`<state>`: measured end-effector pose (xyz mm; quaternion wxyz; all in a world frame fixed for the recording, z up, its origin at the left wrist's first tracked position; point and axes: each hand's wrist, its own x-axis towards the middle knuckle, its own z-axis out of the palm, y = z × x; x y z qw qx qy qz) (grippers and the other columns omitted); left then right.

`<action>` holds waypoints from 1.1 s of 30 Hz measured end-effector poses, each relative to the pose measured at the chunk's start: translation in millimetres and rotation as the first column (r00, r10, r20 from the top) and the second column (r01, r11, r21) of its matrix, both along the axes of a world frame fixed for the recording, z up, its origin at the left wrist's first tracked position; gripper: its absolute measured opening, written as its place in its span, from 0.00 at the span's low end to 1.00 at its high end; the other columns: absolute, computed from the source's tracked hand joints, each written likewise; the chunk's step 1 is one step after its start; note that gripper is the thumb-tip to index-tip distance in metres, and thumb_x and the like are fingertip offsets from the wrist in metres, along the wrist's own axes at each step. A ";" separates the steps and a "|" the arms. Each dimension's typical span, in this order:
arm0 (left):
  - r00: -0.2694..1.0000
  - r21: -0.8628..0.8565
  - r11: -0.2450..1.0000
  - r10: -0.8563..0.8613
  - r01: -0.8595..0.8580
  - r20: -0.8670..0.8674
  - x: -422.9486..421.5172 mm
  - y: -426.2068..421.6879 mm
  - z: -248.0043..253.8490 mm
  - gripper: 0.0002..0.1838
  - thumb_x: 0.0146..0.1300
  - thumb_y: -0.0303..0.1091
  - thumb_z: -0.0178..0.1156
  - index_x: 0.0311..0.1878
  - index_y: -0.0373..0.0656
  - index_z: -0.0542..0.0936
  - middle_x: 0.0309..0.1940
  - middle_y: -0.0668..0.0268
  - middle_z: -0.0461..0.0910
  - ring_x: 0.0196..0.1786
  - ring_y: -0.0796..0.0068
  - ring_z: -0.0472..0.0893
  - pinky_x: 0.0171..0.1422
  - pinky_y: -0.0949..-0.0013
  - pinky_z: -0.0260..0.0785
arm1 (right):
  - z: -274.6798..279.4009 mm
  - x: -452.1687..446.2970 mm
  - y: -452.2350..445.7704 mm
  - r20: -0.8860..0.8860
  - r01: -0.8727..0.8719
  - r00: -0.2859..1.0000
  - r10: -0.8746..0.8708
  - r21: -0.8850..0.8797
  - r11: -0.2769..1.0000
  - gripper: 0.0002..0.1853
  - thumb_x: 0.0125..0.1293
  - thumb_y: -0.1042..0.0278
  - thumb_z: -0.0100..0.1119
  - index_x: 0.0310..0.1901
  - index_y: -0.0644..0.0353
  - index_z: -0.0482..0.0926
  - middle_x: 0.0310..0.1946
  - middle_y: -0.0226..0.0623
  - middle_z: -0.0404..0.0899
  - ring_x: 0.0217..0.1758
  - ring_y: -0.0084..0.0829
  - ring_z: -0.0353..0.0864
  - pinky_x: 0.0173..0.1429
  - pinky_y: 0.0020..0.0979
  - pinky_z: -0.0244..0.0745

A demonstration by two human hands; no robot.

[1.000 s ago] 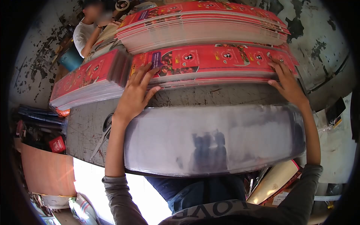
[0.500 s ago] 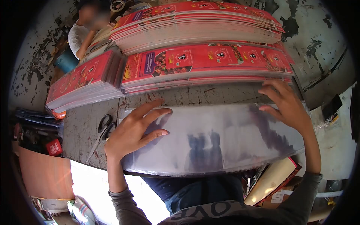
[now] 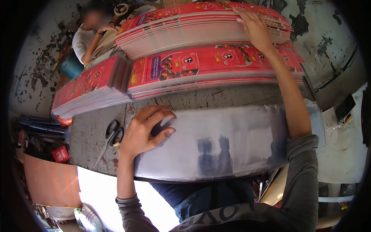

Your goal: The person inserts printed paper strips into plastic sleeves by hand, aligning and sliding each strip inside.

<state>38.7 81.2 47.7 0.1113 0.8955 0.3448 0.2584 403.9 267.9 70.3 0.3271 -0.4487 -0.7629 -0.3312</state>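
A stack of clear plastic sleeves lies flat along the front of the table, its glossy top reflecting dark shapes. My left hand rests at its left end, fingers apart and curved, holding nothing. Stretched out over the rear stack of long red printed sheets, my right hand touches the top near the right end, fingers extended. In front of that pile lies another stack of red printed sheets, with food pictures and round logos. Black-handled scissors lie left of my left hand.
At the left, a shorter stack of red sheets sits at an angle on the scratched grey table. A person in a white shirt is at the back left, near a blue bucket. Clutter surrounds the table's sides.
My right hand has moved from above the sleeves' right end up and away to the rear red stack. My left hand stays at the sleeves' left end. The view shifts slightly.
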 end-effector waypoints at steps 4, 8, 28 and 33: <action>1.000 -0.002 1.000 0.010 -0.010 -0.011 1.3 -0.9 0.1 0.16 0.46 0.34 0.65 0.39 0.42 0.76 0.40 0.62 0.77 0.43 0.59 0.76 0.49 0.62 0.68 | 9.6 -8.2 -10.5 -0.060 -0.023 0.998 0.024 0.021 1.000 0.17 0.61 0.68 0.50 0.53 0.52 0.71 0.46 0.34 0.73 0.51 0.36 0.70 0.53 0.40 0.63; 0.999 0.034 0.999 0.028 -0.027 -0.034 1.1 -3.2 2.1 0.15 0.47 0.34 0.65 0.39 0.42 0.76 0.39 0.62 0.77 0.41 0.59 0.76 0.49 0.62 0.68 | 9.6 -18.4 -19.6 0.003 -0.033 0.999 0.032 0.124 0.992 0.17 0.59 0.71 0.52 0.51 0.55 0.73 0.37 0.35 0.71 0.45 0.35 0.70 0.48 0.38 0.64; 0.099 -0.637 0.593 0.689 0.493 0.718 -23.9 31.4 -11.4 0.16 0.68 0.34 0.43 0.53 0.32 0.64 0.49 0.50 0.72 0.53 0.61 0.74 0.62 0.61 0.67 | -20.4 11.8 -164.9 0.284 -0.192 0.921 0.266 -0.262 0.946 0.26 0.45 0.68 0.64 0.50 0.56 0.75 0.38 0.34 0.70 0.44 0.36 0.70 0.48 0.37 0.68; 0.089 -0.552 0.625 0.614 0.552 0.784 -25.9 25.0 -10.2 0.16 0.67 0.32 0.44 0.55 0.34 0.64 0.51 0.52 0.72 0.54 0.60 0.74 0.62 0.60 0.66 | -13.4 6.4 -158.4 -0.048 -0.098 0.995 0.086 -0.341 0.935 0.27 0.54 0.63 0.59 0.58 0.53 0.68 0.53 0.40 0.66 0.54 0.41 0.65 0.57 0.39 0.61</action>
